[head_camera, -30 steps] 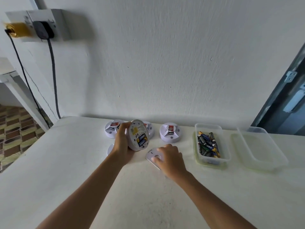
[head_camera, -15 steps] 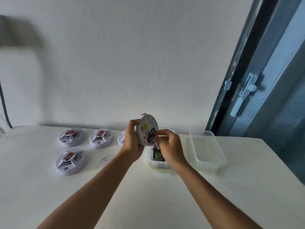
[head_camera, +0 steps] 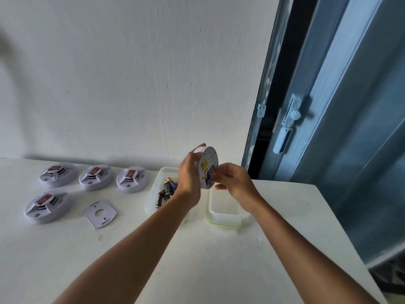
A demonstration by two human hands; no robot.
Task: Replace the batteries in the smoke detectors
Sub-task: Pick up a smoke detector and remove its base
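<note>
White wall, blue door at 2 o'clock, white bench underneath. My left hand [head_camera: 189, 175] grips the smoke detector [head_camera: 207, 167] on edge above the empty tub [head_camera: 223, 212], its back facing my right hand [head_camera: 235, 183], whose fingers [head_camera: 215, 174] pinch at the battery [head_camera: 210, 174] in the bay. That battery's long axis looks roughly upright. Spare batteries [head_camera: 165, 191] sit at 9 o'clock, so I'd say the right hand is nearer for the pull.

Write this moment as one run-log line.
left hand: grips smoke detector upright | right hand: fingers at its battery bay | battery box: below, on table
</note>
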